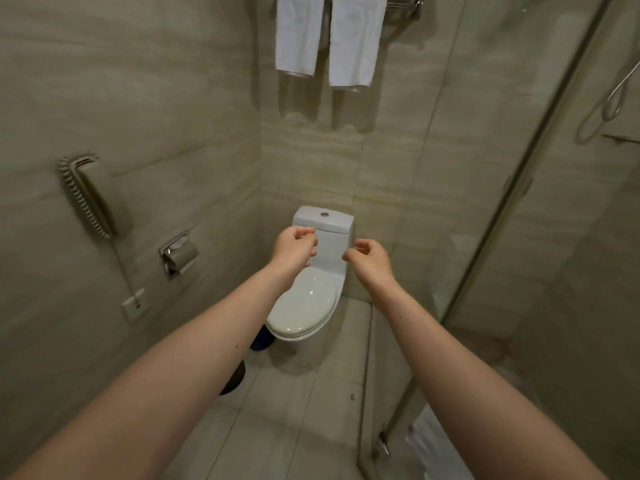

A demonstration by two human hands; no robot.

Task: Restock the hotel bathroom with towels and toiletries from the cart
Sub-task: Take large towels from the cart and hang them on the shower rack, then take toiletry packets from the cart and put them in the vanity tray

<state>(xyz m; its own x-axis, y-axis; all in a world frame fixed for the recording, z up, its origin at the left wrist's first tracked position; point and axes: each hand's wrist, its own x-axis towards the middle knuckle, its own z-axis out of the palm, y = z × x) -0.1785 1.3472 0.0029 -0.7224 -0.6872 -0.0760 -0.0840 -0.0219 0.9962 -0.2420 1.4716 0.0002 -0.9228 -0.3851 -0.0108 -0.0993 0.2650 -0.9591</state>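
Two white towels hang folded side by side from a metal rack (403,3) high on the back wall, the left towel (298,32) a little shorter than the right towel (355,39). Both my bare arms reach forward, well below the towels and above the toilet (304,306). My left hand (294,247) and my right hand (370,259) hover in front of the cistern (323,218). Their fingers are loosely curled and hold nothing. No cart or toiletries are in view.
A wall phone (95,195) and a recessed toilet paper holder (179,254) are on the left wall. A glass shower partition (502,220) closes off the right, with a shower hose (609,98) behind it. A dark bin (235,375) stands on the floor left of the toilet.
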